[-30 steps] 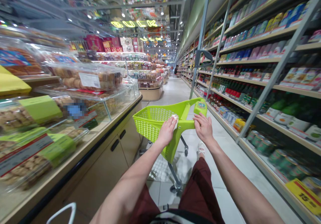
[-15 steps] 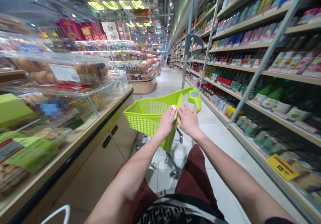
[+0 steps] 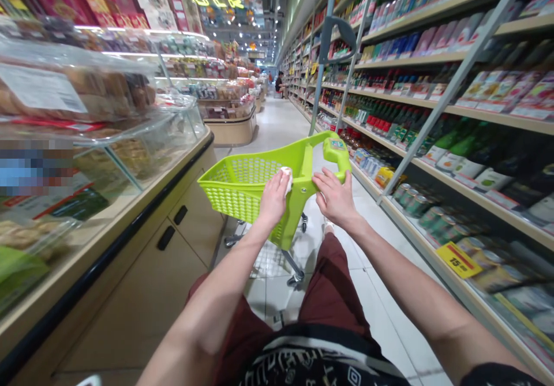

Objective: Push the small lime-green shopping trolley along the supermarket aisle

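Note:
A bright green shopping cart [image 3: 242, 181] with a perforated basket stands in front of me. My left hand [image 3: 274, 197] is closed on a small white wad [image 3: 286, 172], which looks like a tissue, and is at the basket's near side wall. My right hand [image 3: 335, 195] rests on the cart's green handle frame, fingers apart, just right of the round fastener. Beyond it the handle curves round to a small label. The basket shows nothing inside the part I can see.
On the left a counter [image 3: 164, 195] holds packaged baked goods under clear covers. Shelves [image 3: 402, 149] of bottles and cans line the right, with a yellow price sign [image 3: 459, 259]. A grey pole with a dark handle [image 3: 337, 40] rises beyond the cart. A person [image 3: 279, 83] is far down the aisle.
The view has moved forward along the aisle. My left hand with the white wad has shifted left along the cart, and my right hand slightly right, so the two are farther apart.

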A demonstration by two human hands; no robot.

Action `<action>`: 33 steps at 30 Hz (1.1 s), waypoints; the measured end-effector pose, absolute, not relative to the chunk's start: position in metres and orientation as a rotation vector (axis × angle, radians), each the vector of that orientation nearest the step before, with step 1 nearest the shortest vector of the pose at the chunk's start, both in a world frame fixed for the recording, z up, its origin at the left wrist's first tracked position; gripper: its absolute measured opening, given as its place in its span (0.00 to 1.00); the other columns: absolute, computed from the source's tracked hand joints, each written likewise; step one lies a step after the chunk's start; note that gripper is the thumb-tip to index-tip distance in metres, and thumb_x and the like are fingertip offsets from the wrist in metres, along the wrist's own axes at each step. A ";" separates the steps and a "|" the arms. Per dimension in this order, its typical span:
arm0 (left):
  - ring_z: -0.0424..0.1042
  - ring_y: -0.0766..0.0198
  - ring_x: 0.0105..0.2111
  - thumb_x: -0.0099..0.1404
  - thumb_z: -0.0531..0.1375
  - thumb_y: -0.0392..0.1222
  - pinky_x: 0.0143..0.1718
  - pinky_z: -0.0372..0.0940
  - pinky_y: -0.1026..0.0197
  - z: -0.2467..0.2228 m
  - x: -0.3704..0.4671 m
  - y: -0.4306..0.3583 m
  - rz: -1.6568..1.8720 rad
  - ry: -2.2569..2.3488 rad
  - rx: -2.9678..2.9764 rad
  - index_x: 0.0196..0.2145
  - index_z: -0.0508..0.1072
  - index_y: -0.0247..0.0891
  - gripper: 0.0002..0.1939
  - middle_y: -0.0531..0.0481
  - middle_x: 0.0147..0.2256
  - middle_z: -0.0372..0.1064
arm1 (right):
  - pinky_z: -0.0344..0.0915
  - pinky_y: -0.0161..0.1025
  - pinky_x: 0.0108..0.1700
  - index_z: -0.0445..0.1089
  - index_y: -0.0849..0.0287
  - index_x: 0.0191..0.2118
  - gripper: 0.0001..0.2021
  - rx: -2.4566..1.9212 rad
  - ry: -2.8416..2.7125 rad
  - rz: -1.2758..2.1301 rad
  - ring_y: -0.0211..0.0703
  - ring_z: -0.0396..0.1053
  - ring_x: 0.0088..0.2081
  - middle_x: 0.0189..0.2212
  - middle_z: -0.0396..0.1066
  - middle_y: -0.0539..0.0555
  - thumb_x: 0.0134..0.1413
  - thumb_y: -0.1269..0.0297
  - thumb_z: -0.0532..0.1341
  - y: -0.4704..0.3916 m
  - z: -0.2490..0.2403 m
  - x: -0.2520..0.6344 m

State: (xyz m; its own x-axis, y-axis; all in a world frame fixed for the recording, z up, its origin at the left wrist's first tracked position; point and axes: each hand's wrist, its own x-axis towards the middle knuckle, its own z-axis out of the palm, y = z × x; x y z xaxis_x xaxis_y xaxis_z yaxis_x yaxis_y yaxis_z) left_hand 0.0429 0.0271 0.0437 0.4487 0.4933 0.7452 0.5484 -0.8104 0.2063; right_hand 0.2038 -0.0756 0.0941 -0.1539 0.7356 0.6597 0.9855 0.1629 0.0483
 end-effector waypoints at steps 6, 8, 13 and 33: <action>0.46 0.56 0.60 0.58 0.48 0.28 0.56 0.51 0.49 0.045 0.054 0.016 -1.230 -0.779 -2.666 0.57 0.54 0.33 0.28 0.38 0.60 0.49 | 0.33 0.60 0.58 0.62 0.60 0.51 0.20 -1.645 -1.784 -0.790 0.52 0.55 0.57 0.50 0.65 0.59 0.51 0.68 0.50 -0.075 0.084 0.217; 0.46 0.56 0.60 0.59 0.47 0.29 0.57 0.48 0.46 0.049 0.060 0.011 -1.132 -0.741 -2.682 0.58 0.54 0.35 0.28 0.39 0.60 0.48 | 0.34 0.61 0.57 0.63 0.60 0.51 0.19 -1.672 -1.735 -0.812 0.52 0.55 0.57 0.50 0.66 0.59 0.51 0.67 0.50 -0.075 0.085 0.222; 0.49 0.55 0.60 0.59 0.46 0.27 0.58 0.40 0.39 0.038 0.044 0.023 -0.971 -0.969 -2.596 0.59 0.53 0.38 0.30 0.41 0.60 0.48 | 0.37 0.63 0.56 0.64 0.61 0.49 0.18 -1.778 -1.675 -0.804 0.55 0.55 0.56 0.50 0.66 0.60 0.52 0.67 0.50 -0.071 0.095 0.231; 0.49 0.57 0.60 0.55 0.48 0.25 0.56 0.48 0.44 0.043 0.058 0.025 -1.081 -1.251 -2.573 0.57 0.55 0.37 0.31 0.38 0.59 0.51 | 0.35 0.58 0.58 0.61 0.62 0.53 0.23 -1.738 -1.721 -0.697 0.53 0.49 0.58 0.53 0.62 0.61 0.48 0.72 0.50 -0.060 0.084 0.216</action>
State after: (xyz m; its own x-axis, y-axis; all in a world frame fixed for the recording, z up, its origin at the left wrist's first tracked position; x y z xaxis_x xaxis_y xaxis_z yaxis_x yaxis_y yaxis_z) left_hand 0.0581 0.0253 0.0430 0.4169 0.6577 0.6274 0.7162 -0.6627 0.2188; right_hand 0.2163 -0.0598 0.0843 0.0267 0.6903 0.7231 0.9989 0.0099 -0.0463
